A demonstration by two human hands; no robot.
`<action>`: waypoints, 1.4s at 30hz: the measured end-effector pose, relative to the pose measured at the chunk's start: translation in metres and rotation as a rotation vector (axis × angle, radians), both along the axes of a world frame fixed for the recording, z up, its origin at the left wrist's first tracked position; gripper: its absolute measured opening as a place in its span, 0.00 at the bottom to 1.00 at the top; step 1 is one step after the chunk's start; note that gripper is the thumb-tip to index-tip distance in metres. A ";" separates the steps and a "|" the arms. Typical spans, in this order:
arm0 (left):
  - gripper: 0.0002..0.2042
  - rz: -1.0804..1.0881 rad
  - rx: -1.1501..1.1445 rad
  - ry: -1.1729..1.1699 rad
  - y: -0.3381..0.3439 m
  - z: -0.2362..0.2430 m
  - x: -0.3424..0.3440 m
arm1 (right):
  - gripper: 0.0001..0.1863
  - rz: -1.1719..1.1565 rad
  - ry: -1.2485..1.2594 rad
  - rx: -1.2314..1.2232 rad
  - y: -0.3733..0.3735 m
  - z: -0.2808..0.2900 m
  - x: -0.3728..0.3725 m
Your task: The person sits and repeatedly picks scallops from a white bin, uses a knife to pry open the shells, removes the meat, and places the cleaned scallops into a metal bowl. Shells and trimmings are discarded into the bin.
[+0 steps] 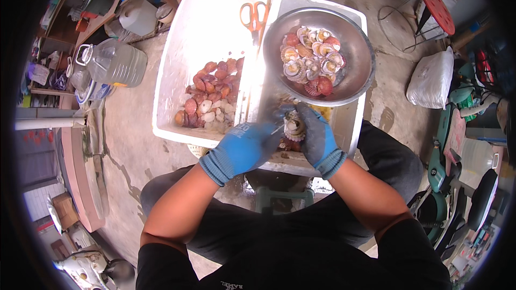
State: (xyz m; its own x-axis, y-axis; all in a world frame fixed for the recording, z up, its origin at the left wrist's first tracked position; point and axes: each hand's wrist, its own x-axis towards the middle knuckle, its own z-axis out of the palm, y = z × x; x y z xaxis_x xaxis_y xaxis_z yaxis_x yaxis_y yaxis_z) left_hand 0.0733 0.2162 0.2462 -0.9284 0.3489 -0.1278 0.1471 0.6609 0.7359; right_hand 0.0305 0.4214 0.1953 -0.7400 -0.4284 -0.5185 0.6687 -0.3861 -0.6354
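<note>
My right hand point(320, 137), in a blue and dark grey glove, is closed around an opened scallop point(293, 125) whose pale inside faces up. My left hand point(244, 147), gloved alike and blurred by motion, is closed just beside it. A thin metal tool point(277, 129) appears to stick out of its fingers toward the scallop; its handle is hidden. Beyond my hands a steel bowl point(355, 70) holds several opened scallops point(312, 59). More shells point(290, 144) lie below my hands in the white foam tray point(352, 145), partly covered by them.
On the left, a white foam box point(177, 80) contains reddish whole scallops point(215, 83) and ice-like lumps point(212, 111). Orange-handled scissors point(253, 19) rest at its right rim. A large water jug point(121, 63) stands on the floor at left; a white sack point(430, 80) sits at right.
</note>
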 end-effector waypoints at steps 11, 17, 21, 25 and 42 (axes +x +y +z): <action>0.08 0.096 -0.457 0.072 0.000 -0.030 0.018 | 0.19 0.044 -0.022 -0.028 -0.019 -0.001 0.006; 0.09 0.155 -0.421 0.086 0.002 -0.025 0.024 | 0.24 0.049 -0.356 -0.235 -0.018 0.000 0.001; 0.09 0.187 -0.403 0.035 -0.003 -0.029 0.022 | 0.24 0.076 -0.322 -0.194 -0.013 -0.009 0.005; 0.11 0.106 -0.414 -0.005 -0.025 -0.047 0.011 | 0.25 0.274 0.526 0.210 -0.010 -0.024 0.010; 0.12 0.063 -0.324 -0.062 -0.012 -0.056 -0.003 | 0.35 0.200 0.259 0.331 -0.003 -0.030 -0.001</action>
